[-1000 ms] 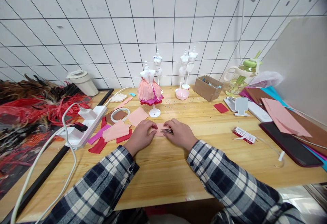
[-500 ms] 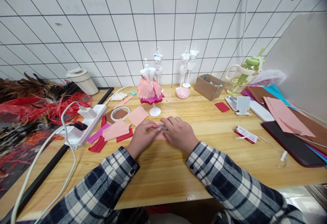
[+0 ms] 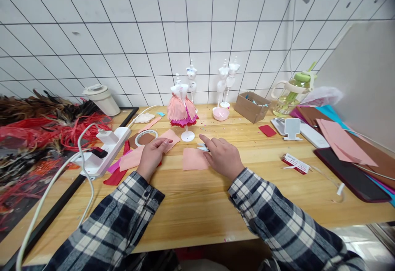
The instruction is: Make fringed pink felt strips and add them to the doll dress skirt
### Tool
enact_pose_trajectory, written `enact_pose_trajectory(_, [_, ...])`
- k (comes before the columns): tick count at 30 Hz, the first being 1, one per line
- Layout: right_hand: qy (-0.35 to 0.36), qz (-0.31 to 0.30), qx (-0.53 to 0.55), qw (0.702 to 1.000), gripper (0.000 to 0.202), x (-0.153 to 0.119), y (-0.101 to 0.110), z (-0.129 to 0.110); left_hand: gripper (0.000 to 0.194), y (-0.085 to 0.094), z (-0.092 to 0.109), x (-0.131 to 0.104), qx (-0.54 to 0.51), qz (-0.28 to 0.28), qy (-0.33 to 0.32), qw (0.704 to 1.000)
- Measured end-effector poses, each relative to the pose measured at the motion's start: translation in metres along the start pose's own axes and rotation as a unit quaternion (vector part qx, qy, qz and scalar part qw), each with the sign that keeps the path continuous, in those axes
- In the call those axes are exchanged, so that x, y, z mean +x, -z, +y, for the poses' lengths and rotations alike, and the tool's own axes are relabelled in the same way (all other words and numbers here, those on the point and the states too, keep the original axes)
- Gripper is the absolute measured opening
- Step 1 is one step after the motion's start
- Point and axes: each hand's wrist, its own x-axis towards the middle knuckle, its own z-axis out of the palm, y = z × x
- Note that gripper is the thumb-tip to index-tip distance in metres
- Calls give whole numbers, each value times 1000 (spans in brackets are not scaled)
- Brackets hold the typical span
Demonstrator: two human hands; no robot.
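Observation:
My right hand (image 3: pixel 226 159) is closed around small scissors (image 3: pixel 202 147), whose pale, pointed blades stick out to the left. Just beneath the blades a pink square of crepe paper (image 3: pixel 194 160) lies on the table. Over to the left, my left hand (image 3: pixel 153 155) is closed, thumb and forefinger pressed together; whatever it may hold is too small to make out. It hovers by another pink paper piece (image 3: pixel 173 138) and partly hides a pile of pink paper (image 3: pixel 131 160). Behind both hands stands a mini mannequin (image 3: pixel 180 89) in a layered pink and magenta paper skirt (image 3: pixel 180 110).
A roll of tape (image 3: pixel 156 134), a power strip (image 3: pixel 108 151) with cables, and feathers (image 3: pixel 46 122) occupy the left. Bare mannequins (image 3: pixel 233 71), a pink bowl (image 3: pixel 221 113) and a cardboard box (image 3: pixel 251 108) stand behind. A bottle (image 3: pixel 291 94) and a phone (image 3: pixel 348 176) are at right.
My hands have come apart. The left has moved left, off the pink square, which now shows flat on the table. Scissor blades have come into view at my right hand.

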Motion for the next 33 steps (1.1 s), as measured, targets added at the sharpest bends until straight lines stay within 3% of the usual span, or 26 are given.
enact_pose_trajectory(4, [-7, 5, 1, 1000, 51, 0, -1, -1, 33, -7, 7, -8, 12, -43, -74, 996])
enact_pose_trajectory(8, [-21, 24, 19, 999, 48, 1, -3, -1, 26, -17, 11, -17, 41, -78, -103, 991])
enact_pose_trajectory(15, [-51, 22, 121, 991, 44, 2, -10, 2, 26, -18, 21, -26, 89, -16, -147, 985])
enact_pose_trajectory(19, [-60, 27, 155, 986, 43, 2, -16, 4, 25, -18, 22, -27, 99, -15, -176, 979])
enact_pose_trajectory(23, [-60, 34, 175, 982, 41, 4, -21, 7, 53, -14, 14, -20, 148, 49, -176, 972])
enact_pose_trajectory(26, [-29, 0, 188, 982, 25, 4, -23, 9, 35, -8, 8, -13, 165, 60, -157, 972])
enact_pose_trajectory(28, [8, -45, 189, 981, 16, 4, -23, 9, 44, -5, 7, -11, 167, 66, -159, 971])
enact_pose_trajectory(30, [46, -89, 189, 977, 19, 3, -24, 8, 57, -4, 8, -11, 170, 73, -175, 967])
enact_pose_trajectory(33, [83, -136, 193, 968, 38, 2, -27, 8, 29, -6, 13, -15, 163, 8, -207, 965])
